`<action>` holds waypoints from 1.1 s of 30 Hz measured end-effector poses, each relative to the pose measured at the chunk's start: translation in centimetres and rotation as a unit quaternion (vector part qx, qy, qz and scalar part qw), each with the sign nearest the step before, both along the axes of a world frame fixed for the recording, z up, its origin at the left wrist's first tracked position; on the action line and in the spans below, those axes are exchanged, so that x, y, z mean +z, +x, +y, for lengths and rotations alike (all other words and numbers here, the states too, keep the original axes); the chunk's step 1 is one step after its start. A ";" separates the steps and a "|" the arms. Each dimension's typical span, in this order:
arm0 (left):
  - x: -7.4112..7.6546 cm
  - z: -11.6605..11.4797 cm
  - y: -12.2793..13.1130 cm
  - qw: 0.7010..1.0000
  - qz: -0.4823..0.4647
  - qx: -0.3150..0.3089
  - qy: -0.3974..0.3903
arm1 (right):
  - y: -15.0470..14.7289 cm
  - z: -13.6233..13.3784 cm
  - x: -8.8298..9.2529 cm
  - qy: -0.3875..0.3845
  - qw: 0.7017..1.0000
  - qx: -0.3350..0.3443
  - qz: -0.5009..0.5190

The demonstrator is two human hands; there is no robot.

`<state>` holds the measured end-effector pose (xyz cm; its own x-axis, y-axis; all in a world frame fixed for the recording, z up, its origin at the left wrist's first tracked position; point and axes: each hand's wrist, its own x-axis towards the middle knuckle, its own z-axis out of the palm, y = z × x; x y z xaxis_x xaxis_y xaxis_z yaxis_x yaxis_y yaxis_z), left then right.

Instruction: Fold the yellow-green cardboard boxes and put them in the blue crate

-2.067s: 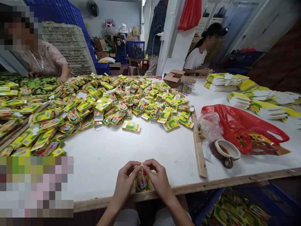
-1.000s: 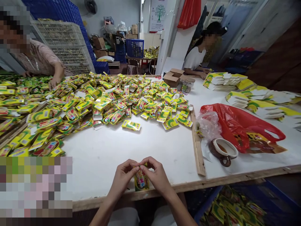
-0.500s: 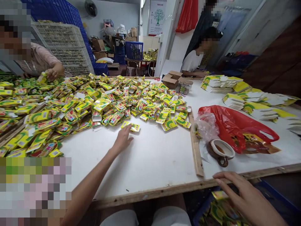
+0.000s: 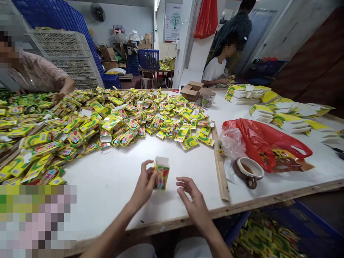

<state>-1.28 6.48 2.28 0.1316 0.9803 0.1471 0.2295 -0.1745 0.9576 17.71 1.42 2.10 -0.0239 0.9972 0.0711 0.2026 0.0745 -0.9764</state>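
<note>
Above the white tabletop [image 4: 107, 200], my left hand [image 4: 145, 182] grips a small printed carton [image 4: 162, 175] by its left side. The carton is yellow, green and red, held upright, with a pale flap raised at its top. To the right of it, a short gap away, is my right hand [image 4: 190, 195], its fingers apart and curved toward the carton, holding nothing. Beyond both hands spreads a big heap of similar cartons [image 4: 126, 118], some with white flaps sticking out.
On the right lie a wooden strip [image 4: 220, 168], a brown mug [image 4: 247, 173] with liquid, a red plastic bag [image 4: 263, 139] and stacks of flat cartons [image 4: 249, 94]. A blue crate [image 4: 309, 229] of cartons stands below the table edge. Another person [image 4: 40, 71] reaches into the heap at left.
My left hand has drawn back from the heap with a carton, now upright. My right hand has come from above the crate to beside it. The co-worker's hand at left has lowered into the heap.
</note>
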 end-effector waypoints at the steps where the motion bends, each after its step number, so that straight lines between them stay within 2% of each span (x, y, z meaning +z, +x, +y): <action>1: -0.1 -1.7 0.5 0.998 -0.057 -0.013 -0.031 | -0.8 0.1 -0.4 0.002 1.000 0.011 0.024; 2: -0.2 -3.2 0.8 0.993 -0.097 -0.025 -0.059 | -1.5 0.2 -0.8 0.001 0.999 0.023 0.044; 4: -0.6 -5.1 0.9 0.987 -0.119 -0.039 -0.100 | -2.4 0.2 -1.4 -0.007 0.997 0.046 0.062; 7: -1.0 -6.1 0.2 0.983 -0.112 -0.047 -0.136 | -2.8 0.3 -1.9 -0.018 0.996 0.081 0.041; 10: -1.3 -5.9 -0.8 0.983 -0.101 -0.056 -0.145 | -3.0 0.9 -1.8 -0.008 0.995 0.099 -0.007; 13: -1.4 -5.5 -1.4 0.989 -0.076 -0.041 -0.119 | -3.7 1.4 -1.6 0.022 0.993 0.106 -0.036; 18: -1.1 -5.4 -1.7 0.991 -0.104 0.010 -0.081 | -5.0 1.2 -1.6 0.018 0.996 0.076 0.038; 24: -0.6 -5.9 -1.6 0.994 -0.060 0.032 -0.082 | -5.3 0.8 -0.8 0.041 0.995 0.095 0.009; 33: -0.9 -5.3 -1.0 0.983 -0.106 0.085 -0.128 | -6.1 1.5 0.2 -0.015 0.998 0.057 -0.026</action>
